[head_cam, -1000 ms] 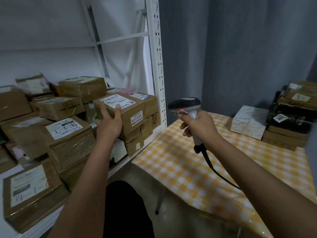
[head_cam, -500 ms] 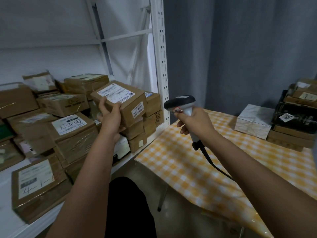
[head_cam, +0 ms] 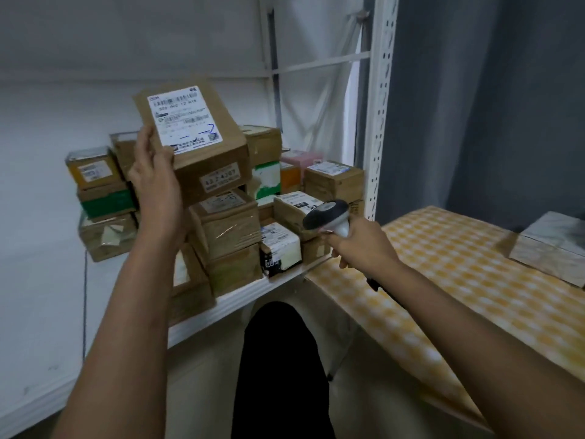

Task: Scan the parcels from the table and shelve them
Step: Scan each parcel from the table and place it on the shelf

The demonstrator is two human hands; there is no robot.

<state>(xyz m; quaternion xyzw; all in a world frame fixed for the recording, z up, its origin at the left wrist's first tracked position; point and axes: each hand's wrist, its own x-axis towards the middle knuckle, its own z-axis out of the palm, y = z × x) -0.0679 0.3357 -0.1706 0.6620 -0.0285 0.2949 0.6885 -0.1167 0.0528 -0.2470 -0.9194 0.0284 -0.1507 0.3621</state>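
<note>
In the upper middle-left of the frame I have my left hand (head_cam: 155, 175) wrapped round the left edge of a brown cardboard parcel (head_cam: 196, 144), thumb on its front and fingers behind, holding it up in the air above the boxes stacked on the shelf. The parcel is tilted back so its top face looks at me; that face carries a white shipping label (head_cam: 183, 117) with a barcode and a blue handwritten mark, and a smaller white sticker (head_cam: 220, 181) sits on its lower side face. Lower and to the right, near the middle of the frame, my right hand (head_cam: 361, 245) is clenched round the handle of a barcode scanner (head_cam: 327, 217), whose dark head points left towards the shelf; the scanner is well below the parcel and apart from it. Behind both hands the white shelf (head_cam: 240, 299) is crowded with taped cartons. At the right of the frame lies the table (head_cam: 443, 280) under a yellow checked cloth, with a pale marbled box (head_cam: 550, 248) resting on it near the right edge.
</note>
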